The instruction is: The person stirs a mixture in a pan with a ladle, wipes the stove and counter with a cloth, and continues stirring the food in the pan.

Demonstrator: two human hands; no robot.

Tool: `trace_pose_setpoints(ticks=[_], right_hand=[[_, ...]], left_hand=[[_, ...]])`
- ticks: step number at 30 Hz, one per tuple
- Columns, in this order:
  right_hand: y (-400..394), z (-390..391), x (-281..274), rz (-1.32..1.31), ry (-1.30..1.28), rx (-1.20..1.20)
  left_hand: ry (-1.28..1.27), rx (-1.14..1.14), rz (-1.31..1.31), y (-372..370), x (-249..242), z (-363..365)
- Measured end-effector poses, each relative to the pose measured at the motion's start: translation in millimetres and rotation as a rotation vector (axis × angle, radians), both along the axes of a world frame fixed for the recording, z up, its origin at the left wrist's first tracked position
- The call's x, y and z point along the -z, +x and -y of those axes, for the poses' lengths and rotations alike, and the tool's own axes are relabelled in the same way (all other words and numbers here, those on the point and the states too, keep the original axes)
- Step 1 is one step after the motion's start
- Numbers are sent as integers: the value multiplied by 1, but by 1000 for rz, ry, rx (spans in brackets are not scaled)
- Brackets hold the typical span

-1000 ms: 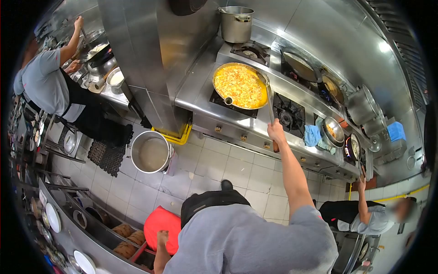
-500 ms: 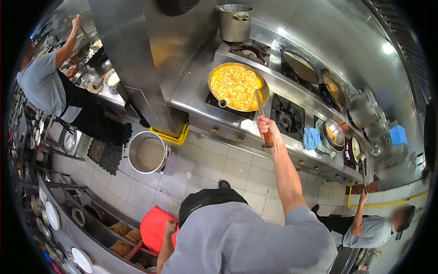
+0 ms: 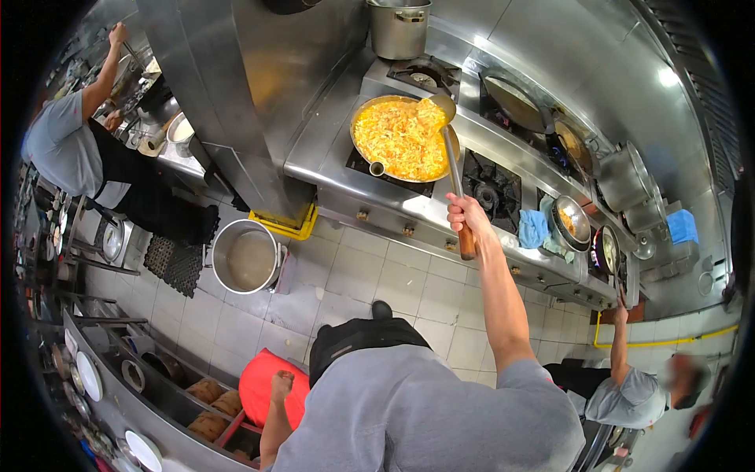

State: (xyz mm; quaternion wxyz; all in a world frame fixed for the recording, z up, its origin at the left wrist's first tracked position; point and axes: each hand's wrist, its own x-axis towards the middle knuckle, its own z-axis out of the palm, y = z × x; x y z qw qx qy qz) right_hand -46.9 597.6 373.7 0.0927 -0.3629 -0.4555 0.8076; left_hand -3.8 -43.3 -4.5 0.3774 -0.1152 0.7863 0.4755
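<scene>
Bright, with glare on steel and curved, dark edges.

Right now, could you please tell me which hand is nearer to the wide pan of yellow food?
The right hand: it grips the ladle in front of the pan. The left hand is farther back, low beside the person's body.

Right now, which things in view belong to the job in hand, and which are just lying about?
In the job:
- right hand
- long-handled ladle
- wide pan
- yellow-orange food

Apparently just lying about:
- blue cloth on the stove front
- tall pot at the back
- big floor pot
</scene>
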Motion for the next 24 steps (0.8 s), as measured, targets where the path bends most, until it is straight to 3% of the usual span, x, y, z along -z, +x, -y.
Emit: trace_pose_setpoints(ticks=[9, 13, 16, 22, 24], right_hand=[[16, 26, -31, 166, 362, -158], [28, 26, -23, 380, 865, -165], [30, 7, -5, 482, 1022, -131], [25, -19, 51, 592, 975, -86], [19, -23, 82, 508, 835, -51]], left_hand=[[-19, 106, -53, -9, 18, -6], [-22, 85, -20, -16, 6, 2], [-34, 17, 29, -20, -6, 2], [-29, -21, 67, -12, -28, -5], [0, 12, 40, -6, -15, 0]])
